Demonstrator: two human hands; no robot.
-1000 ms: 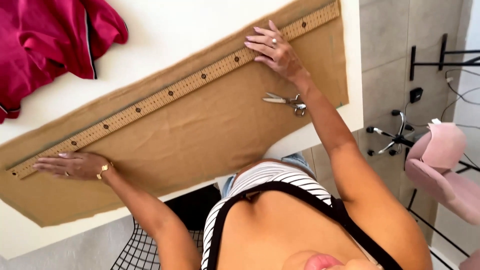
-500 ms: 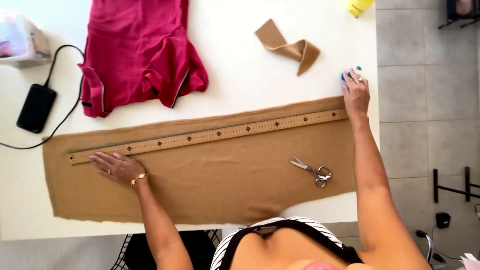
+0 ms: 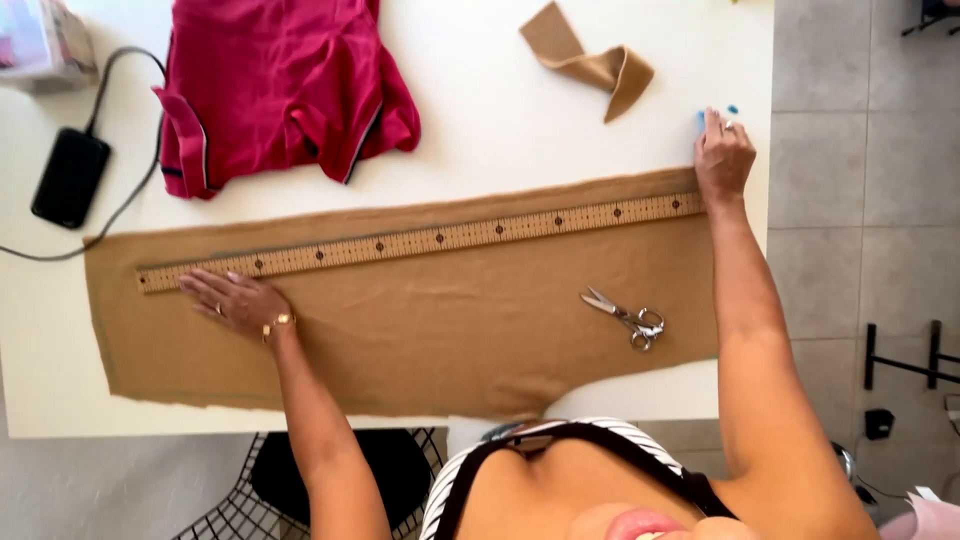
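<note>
1. Left hand stays flat, fingers spread, on the cloth beside the ruler.
2. Right hand, now past the ruler's end, pinches something small and blue; scissors unmoved on the bench; alignment looks settled.

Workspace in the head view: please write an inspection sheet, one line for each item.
Surface: white table, bare at the far middle.
Job's things: tan fabric spread flat; long wooden ruler along its far edge; scissors lying on it.
Clutter: red garment, folded tan strip, clear box.
Hands: left hand flat on the fabric beside the ruler; right hand at the ruler's end, holding a small blue thing, fingers curled.
Cables: black cable to a dark phone.
Surroundings: tiled floor, wire chair.
</note>
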